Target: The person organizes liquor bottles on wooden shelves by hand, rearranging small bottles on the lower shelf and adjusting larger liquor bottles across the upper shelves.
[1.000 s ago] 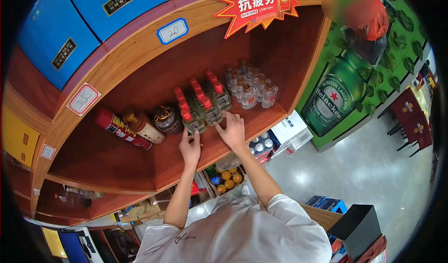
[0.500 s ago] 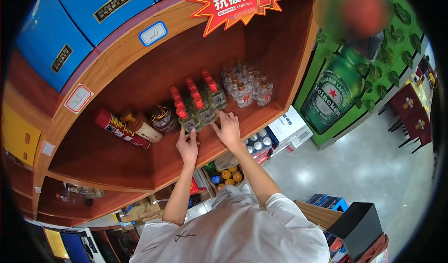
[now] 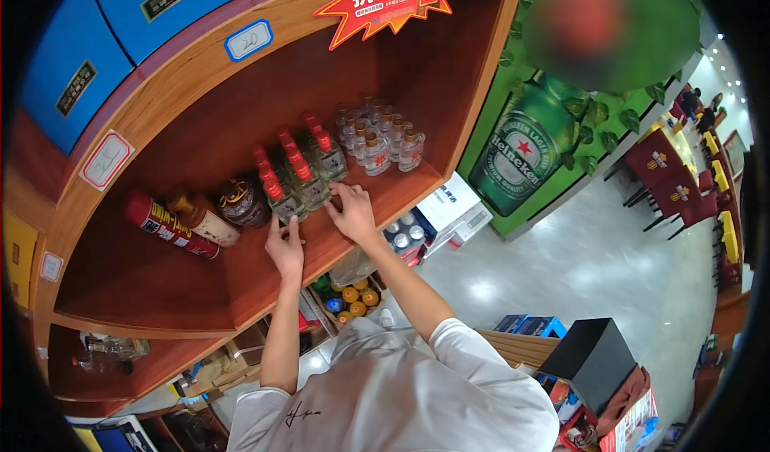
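Several clear bottles with red caps (image 3: pixel 307 191) stand in rows on the wooden shelf. My left hand (image 3: pixel 285 247) is at the front of the left row, thumb and fingertips apart against the base of the front bottle. Touching the front of the bottles farther right, my right hand (image 3: pixel 353 211) has its fingers spread and bent. Neither hand is wrapped round a bottle. To the right stand small clear bottles with gold caps (image 3: pixel 377 155). Left of the rows are a dark round bottle (image 3: pixel 244 203), a cream bottle (image 3: pixel 215 226) and a red can (image 3: pixel 172 227).
Blue boxes (image 3: pixel 68 75) sit on the upper shelf. A red starburst sign (image 3: pixel 381 1) hangs from the shelf edge. Below are a crate of yellow-capped bottles (image 3: pixel 350 295) and a white box (image 3: pixel 449 207). A black box (image 3: pixel 589 364) stands at the lower right.
The view has turned, so the shelf and bottles appear farther left and more of the room shows at right. Both hands stay at the front of the red-capped bottles.
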The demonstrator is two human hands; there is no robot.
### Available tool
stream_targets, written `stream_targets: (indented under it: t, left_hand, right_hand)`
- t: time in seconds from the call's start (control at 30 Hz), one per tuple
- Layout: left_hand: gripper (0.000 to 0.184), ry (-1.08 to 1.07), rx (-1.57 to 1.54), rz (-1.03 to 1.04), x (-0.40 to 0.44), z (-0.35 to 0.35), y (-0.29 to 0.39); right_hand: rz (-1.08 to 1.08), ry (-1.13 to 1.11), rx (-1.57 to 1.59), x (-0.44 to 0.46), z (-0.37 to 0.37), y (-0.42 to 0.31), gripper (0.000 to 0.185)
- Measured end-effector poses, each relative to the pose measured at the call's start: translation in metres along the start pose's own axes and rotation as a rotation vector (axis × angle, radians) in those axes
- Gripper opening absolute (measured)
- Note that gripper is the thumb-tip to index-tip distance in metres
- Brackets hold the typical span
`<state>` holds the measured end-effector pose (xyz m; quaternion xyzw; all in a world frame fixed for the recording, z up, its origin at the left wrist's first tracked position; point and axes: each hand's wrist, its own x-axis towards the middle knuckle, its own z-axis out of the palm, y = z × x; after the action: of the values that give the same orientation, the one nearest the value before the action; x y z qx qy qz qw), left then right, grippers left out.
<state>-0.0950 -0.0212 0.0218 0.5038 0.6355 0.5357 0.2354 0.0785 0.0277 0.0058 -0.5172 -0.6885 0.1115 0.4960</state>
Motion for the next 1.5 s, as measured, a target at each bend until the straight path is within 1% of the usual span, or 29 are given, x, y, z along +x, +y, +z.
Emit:
stream_targets:
  t: [0.03, 0.07, 0.17, 0.23, 0.27, 0.3, 0.33, 0.37, 0.43, 0.5, 0.53, 0.57, 0.63, 0.67, 0.7, 0.77, 0.8, 0.9, 0.93, 1.03, 1.13, 1.2, 1.3, 1.43, 1.5]
  left_hand:
    - [0.053, 0.006, -0.015, 0.012, 0.000, 0.000, 0.001]
    - [0.054, -0.027, 0.051, 0.009, -0.001, -0.004, 0.001]
    - [0.054, -0.022, -0.032, 0.018, 0.001, -0.002, -0.010]
    - [0.056, 0.009, -0.024, 0.020, -0.004, -0.005, -0.008]
    - [0.052, 0.023, -0.116, 0.083, -0.012, -0.007, -0.009]
    - [0.048, 0.042, -0.210, 0.141, -0.022, -0.014, -0.005]
    - [0.039, -0.007, -0.266, 0.145, -0.038, -0.026, -0.010]
    - [0.030, -0.047, -0.319, 0.146, -0.058, -0.043, -0.018]
    - [0.021, -0.230, -0.358, 0.007, -0.106, -0.083, -0.031]
    - [0.014, -0.389, -0.398, -0.156, -0.156, -0.121, -0.049]
    - [0.014, -0.416, -0.363, -0.166, -0.177, -0.138, -0.072]
    - [0.015, -0.441, -0.329, -0.175, -0.196, -0.154, -0.095]
    - [0.015, -0.478, -0.349, -0.358, -0.228, -0.190, -0.118]
    - [0.016, -0.497, -0.358, -0.451, -0.240, -0.204, -0.126]
    - [0.017, -0.524, -0.357, -0.459, -0.248, -0.216, -0.134]
    - [0.020, -0.575, -0.357, -0.478, -0.262, -0.234, -0.144]
    - [0.022, -0.596, -0.292, -0.437, -0.264, -0.240, -0.135]
    - [0.022, -0.645, -0.344, -0.390, -0.263, -0.251, -0.107]
    - [0.022, -0.652, -0.382, -0.400, -0.262, -0.252, -0.099]
    - [0.024, -0.666, -0.333, -0.281, -0.261, -0.257, -0.073]
    - [0.021, -0.544, -0.357, -0.311, -0.270, -0.269, -0.055]
    - [0.017, -0.467, -0.348, -0.320, -0.275, -0.280, -0.050]
    - [0.016, -0.348, -0.262, -0.388, -0.285, -0.297, -0.052]
    - [0.013, -0.255, -0.260, -0.379, -0.290, -0.334, -0.049]
    - [0.010, -0.209, -0.261, -0.376, -0.285, -0.356, -0.045]
  right_hand:
    - [0.005, -0.006, 0.006, 0.000, 0.000, 0.000, 0.041]
    - [-0.003, 0.001, 0.024, 0.000, 0.001, 0.001, 0.043]
    - [0.020, 0.061, 0.062, -0.003, -0.001, 0.001, 0.043]
    - [0.174, 0.106, 0.217, -0.013, -0.013, -0.009, 0.040]
    - [0.187, 0.174, 0.256, -0.026, -0.020, -0.015, 0.038]
    - [0.229, 0.172, 0.256, -0.043, -0.037, -0.030, 0.034]
    - [0.229, 0.221, 0.272, -0.064, -0.050, -0.041, 0.029]
    - [0.225, 0.261, 0.293, -0.089, -0.059, -0.050, 0.025]
    - [0.357, 0.237, 0.259, -0.152, -0.069, -0.049, 0.021]
    - [0.580, 0.107, 0.303, -0.241, -0.075, -0.028, 0.022]
    - [0.621, 0.063, 0.129, -0.284, -0.086, -0.031, 0.025]
    - [0.680, 0.080, 0.130, -0.322, -0.100, -0.047, 0.027]
    - [0.883, 0.006, 0.060, -0.417, -0.113, -0.041, 0.025]
    - [0.987, 0.089, 0.114, -0.447, -0.125, -0.062, 0.024]
    - [1.089, 0.175, 0.169, -0.471, -0.135, -0.084, 0.023]
    - [1.182, 0.249, 0.142, -0.509, -0.150, -0.111, 0.025]
    - [1.230, 0.288, 0.134, -0.522, -0.156, -0.123, 0.025]
    - [1.187, 0.239, 0.098, -0.537, -0.161, -0.128, 0.023]
    - [1.161, 0.220, 0.097, -0.525, -0.163, -0.133, 0.021]
    - [1.063, 0.137, 0.041, -0.483, -0.157, -0.142, 0.018]
    - [0.750, 0.066, 0.107, -0.453, -0.139, -0.134, 0.018]
    - [0.749, -0.024, 0.154, -0.440, -0.128, -0.132, 0.020]
    - [0.741, -0.134, 0.226, -0.426, -0.109, -0.132, 0.021]
    - [0.792, -0.284, 0.278, -0.446, -0.087, -0.149, 0.022]
    - [0.827, -0.324, 0.307, -0.463, -0.078, -0.161, 0.021]
